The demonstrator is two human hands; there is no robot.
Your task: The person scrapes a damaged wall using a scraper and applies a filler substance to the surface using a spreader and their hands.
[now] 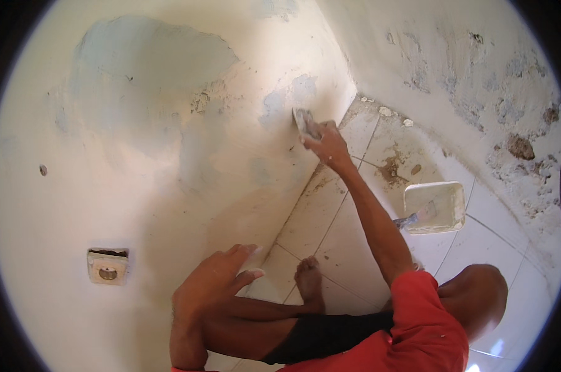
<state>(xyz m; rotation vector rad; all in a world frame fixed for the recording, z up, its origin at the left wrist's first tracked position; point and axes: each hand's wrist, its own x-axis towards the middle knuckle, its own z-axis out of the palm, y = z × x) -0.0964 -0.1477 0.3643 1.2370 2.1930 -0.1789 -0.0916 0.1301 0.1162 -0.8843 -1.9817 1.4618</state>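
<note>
My right hand [324, 142] grips a small flat, plaster-smeared tool [304, 118], perhaps a scraper or trowel, against the patched cream wall [218, 155] near the corner. Pale blue-grey patches show around it. My left hand [224, 276] is open, fingers apart with whitish residue on the tips, held above my bent leg close to the wall and holding nothing. To the right of my right forearm, a cream rectangular tray [457, 204] on the floor has a putty knife [424, 214] resting in it, its handle over the rim.
A socket [108, 270] sits loose in the left wall. The right wall [479, 74] has flaking, crumbled patches. The tiled floor [317, 223] carries debris and dirt along the wall edges. My bare foot [308, 279] rests on the tiles, and my bent knee [479, 291] sticks out at lower right.
</note>
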